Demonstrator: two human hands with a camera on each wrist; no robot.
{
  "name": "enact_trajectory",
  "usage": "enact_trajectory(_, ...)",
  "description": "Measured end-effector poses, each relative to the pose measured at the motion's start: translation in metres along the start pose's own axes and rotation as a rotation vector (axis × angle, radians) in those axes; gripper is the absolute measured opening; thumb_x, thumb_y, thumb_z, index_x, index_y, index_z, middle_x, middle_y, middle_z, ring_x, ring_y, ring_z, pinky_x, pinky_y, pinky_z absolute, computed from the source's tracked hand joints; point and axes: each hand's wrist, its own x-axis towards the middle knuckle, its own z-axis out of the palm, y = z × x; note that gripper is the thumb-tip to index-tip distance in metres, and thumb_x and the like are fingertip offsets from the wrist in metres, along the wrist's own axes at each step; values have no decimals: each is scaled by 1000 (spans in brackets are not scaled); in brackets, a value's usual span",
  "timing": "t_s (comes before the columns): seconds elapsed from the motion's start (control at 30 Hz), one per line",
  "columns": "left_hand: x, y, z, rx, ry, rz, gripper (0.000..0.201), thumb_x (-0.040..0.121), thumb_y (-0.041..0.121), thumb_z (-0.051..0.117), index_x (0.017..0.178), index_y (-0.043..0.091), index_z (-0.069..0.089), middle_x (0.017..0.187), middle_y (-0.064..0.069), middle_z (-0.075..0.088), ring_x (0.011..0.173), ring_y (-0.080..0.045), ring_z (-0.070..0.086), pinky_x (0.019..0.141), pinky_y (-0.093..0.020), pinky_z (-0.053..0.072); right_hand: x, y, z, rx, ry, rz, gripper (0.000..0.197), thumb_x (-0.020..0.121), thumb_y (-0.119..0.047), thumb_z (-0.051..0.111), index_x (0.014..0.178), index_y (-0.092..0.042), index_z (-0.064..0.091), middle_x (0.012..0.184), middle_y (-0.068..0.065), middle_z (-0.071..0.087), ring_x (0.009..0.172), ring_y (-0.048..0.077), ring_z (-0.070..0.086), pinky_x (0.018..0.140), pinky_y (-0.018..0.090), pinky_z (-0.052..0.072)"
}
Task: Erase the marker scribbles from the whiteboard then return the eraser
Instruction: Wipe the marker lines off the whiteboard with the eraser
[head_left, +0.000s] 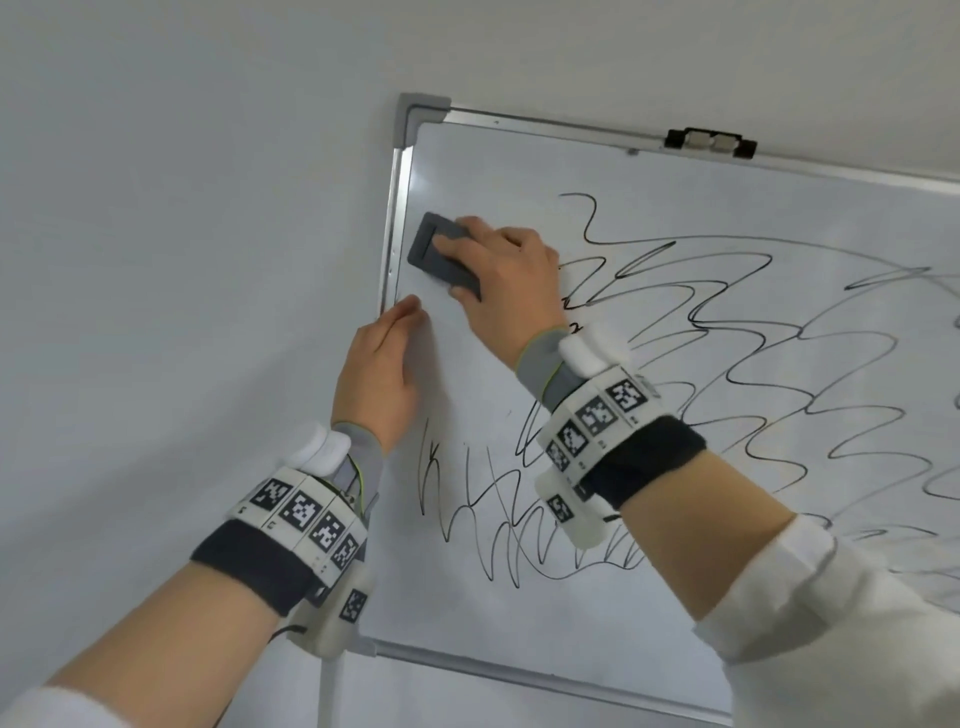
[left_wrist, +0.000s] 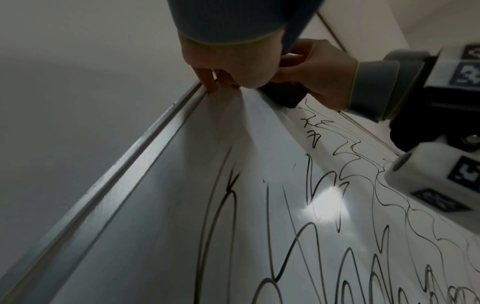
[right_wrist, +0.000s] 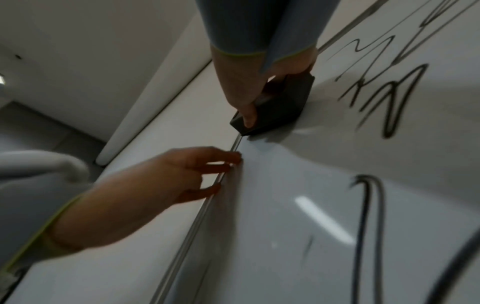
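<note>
A whiteboard (head_left: 675, 171) with a grey metal frame hangs on the wall, covered in black marker scribbles (head_left: 753, 332) across its middle and right. My right hand (head_left: 498, 270) grips a dark grey eraser (head_left: 441, 257) and presses it flat on the board near the upper left corner. In the right wrist view the eraser (right_wrist: 283, 102) sits next to the left frame edge. My left hand (head_left: 384, 364) lies with straight fingers on the board's left edge, just below the eraser, fingertips (left_wrist: 211, 90) touching the frame. A wiped patch (head_left: 452, 332) lies below the eraser.
A black clip (head_left: 710, 141) sits on the top frame rail. The plain wall (head_left: 182, 260) fills the left. The board's bottom rail (head_left: 519, 675) runs below my wrists, with a white stand post (head_left: 327, 696) under it.
</note>
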Motion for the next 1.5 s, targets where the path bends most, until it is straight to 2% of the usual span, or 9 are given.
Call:
enact_trajectory(0.13,0,0,-2,-2,-10,-12,63,78,-16,34,134,11,45,145,2,38,125,-20,38,103,-15,22,18,31,-33,5,119,78,47,75,-19,67,121,-29,58,132,-7,54,105,37,53,90,44,41)
enact_trajectory(0.27,-2,0,1,-12,-3,-16,64,77,-17,34,134,10,45,145,2,38,126,-20,37,104,-15,23,25,62,-57,60,197,157,48,74,-16,65,120,-26,58,133,-8,53,108,34,51,96,44,39)
enact_trajectory(0.5,-4,3,7,-19,31,-27,59,82,-15,35,135,8,44,146,1,37,129,-21,36,108,-18,22,-45,54,-21,4,199,28,46,68,-9,72,111,-21,64,125,-1,60,94,37,56,86,48,44)
enact_trajectory(0.6,-5,3,8,-3,30,-19,59,81,-15,35,135,9,44,146,2,37,128,-21,37,107,-18,23,-37,61,-35,-18,155,23,47,70,-12,70,115,-21,62,129,-1,57,99,37,56,88,50,43)
enact_trajectory(0.77,-5,1,11,4,27,-23,60,81,-15,35,136,10,41,147,2,35,129,-20,34,108,-15,19,-15,78,-65,54,256,202,47,77,-13,67,122,-23,58,135,-3,51,111,34,48,97,45,36)
enact_trajectory(1.1,-9,3,20,-3,27,-33,63,81,-16,34,139,7,36,149,-3,31,134,-22,30,114,-22,16,-110,45,6,20,230,10,44,67,-8,73,109,-19,67,123,1,61,93,36,55,81,50,46)
enact_trajectory(1.23,-10,3,20,-5,27,-19,62,81,-16,34,138,7,37,149,-4,32,133,-24,31,114,-26,19,-97,54,-6,27,128,-3,47,69,-13,72,114,-22,63,127,1,58,95,36,57,83,52,45)
enact_trajectory(1.37,-16,3,21,-22,23,1,61,81,-16,34,137,7,40,148,-5,34,133,-23,32,113,-23,19,-74,58,-22,65,216,92,46,70,-13,71,114,-20,63,128,-1,58,99,35,56,87,51,44)
enact_trajectory(1.5,-26,2,23,-23,-1,-15,63,80,-16,34,138,8,39,149,-4,32,134,-22,30,114,-25,19,-92,45,-4,82,250,85,45,67,-9,74,109,-19,66,124,0,61,97,34,55,84,52,46)
